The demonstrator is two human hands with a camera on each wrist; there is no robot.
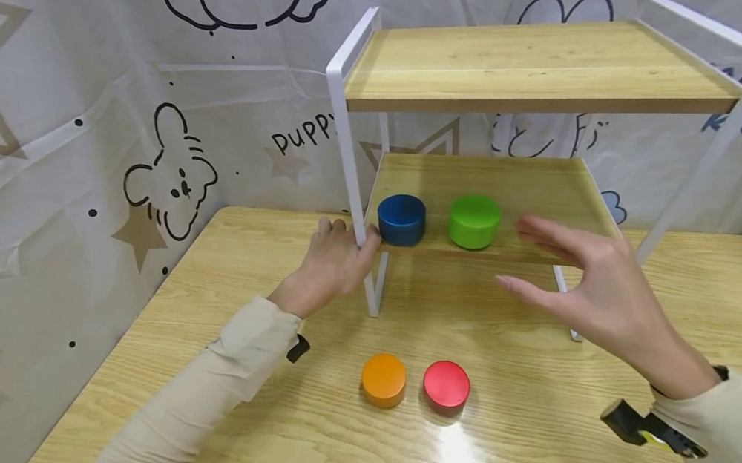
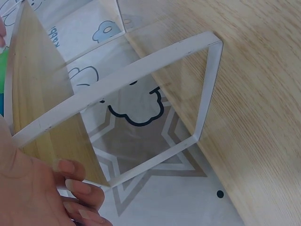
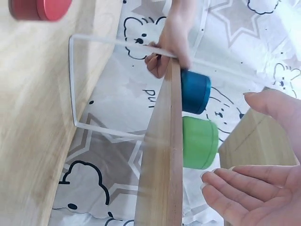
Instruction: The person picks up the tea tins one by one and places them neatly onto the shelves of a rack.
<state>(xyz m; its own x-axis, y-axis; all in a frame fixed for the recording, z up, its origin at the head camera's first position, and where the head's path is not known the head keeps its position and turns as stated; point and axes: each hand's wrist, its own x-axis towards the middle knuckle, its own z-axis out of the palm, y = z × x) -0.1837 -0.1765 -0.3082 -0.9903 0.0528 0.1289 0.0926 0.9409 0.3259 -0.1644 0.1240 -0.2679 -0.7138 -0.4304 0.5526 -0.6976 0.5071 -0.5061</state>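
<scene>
On the lower board of a two-tier shelf (image 1: 509,189) stand a round blue tin (image 1: 402,221) at the left and a round green tin (image 1: 474,222) to its right. My left hand (image 1: 336,264) grips the shelf at its left front post, thumb close to the blue tin; curled fingers show beside the white frame (image 2: 94,89) in the left wrist view. Just right of the green tin, my right hand (image 1: 596,290) holds thumb and fingers spread apart, touching nothing. The right wrist view shows a gap between its fingertips and the green tin (image 3: 200,143).
An orange tin (image 1: 383,380) and a red tin (image 1: 446,386) sit side by side on the wooden table (image 1: 298,433), in front of the shelf. The upper board (image 1: 541,65) overhangs the lower one. A printed cloth (image 1: 80,181) hangs behind and at the left.
</scene>
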